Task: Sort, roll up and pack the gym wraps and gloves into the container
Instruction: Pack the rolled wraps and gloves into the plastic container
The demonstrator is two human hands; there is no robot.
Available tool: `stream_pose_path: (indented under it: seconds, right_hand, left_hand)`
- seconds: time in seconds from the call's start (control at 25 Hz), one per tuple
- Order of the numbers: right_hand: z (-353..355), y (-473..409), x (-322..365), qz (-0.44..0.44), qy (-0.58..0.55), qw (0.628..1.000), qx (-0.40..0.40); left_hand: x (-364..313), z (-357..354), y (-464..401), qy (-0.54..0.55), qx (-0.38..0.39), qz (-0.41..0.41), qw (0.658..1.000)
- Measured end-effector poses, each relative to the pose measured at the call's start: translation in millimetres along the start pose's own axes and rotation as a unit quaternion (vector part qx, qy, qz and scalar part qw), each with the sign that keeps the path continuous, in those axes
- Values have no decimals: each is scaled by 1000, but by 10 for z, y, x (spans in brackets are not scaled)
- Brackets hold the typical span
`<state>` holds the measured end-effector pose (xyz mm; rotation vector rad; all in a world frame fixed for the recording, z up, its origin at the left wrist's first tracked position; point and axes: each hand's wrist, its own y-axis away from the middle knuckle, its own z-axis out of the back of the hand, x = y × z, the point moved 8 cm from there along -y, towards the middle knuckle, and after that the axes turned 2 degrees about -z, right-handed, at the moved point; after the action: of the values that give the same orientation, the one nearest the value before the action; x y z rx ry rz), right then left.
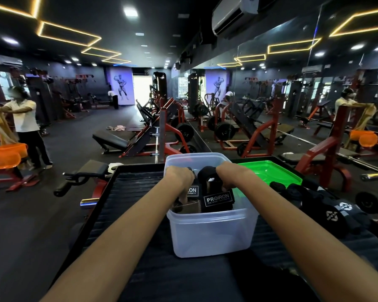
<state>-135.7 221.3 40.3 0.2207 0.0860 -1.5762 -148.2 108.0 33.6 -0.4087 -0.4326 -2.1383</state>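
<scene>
Hands inside the tub [212, 234], both working among black gear. Right hand [231, 177] is curling its grip round a black PROIRON wrap [217, 200], pressing it down. Left hand [180, 177] is reaching beside a second wrap [192, 190]; its fingers are hidden, so whether they are gripping anything cannot be told. Tub is standing on the black ribbed surface [127, 192]. Green lid [271, 171] is lying just behind it to the right. Rolled wraps [292, 192] and gloves [338, 212] are waiting further right.
</scene>
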Motion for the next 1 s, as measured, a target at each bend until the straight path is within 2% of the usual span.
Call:
stream_pose_path:
  seconds: [0.32, 0.52, 0.64, 0.72, 0.8, 0.88, 1.0]
  right_hand:
    - [-4, -6, -51, -39, 3, 999, -10]
    - [8, 38, 11, -23, 8, 999, -27]
    - [56, 99, 12, -12, -11, 999, -48]
    - [88, 129, -39, -4, -75, 997, -31]
    - [151, 175, -107, 13, -165, 986, -24]
    - [248, 241, -185, 32, -245, 967, -61]
    - [347, 459, -311, 63, -338, 929, -133]
  left_hand:
    - [-27, -80, -20, -52, -10, -20, 998]
    - [-58, -151, -42, -56, -2, -41, 998]
    - [-57, -114, -13, -29, 3, -39, 999]
    - [-60, -65, 59, 13, 11, -44, 999]
    - [-38, 41, 121, 59, -19, -47, 997]
    - [-13, 205, 203, 105, -86, -46, 990]
    - [-120, 538, 449, 244, -211, -73, 944]
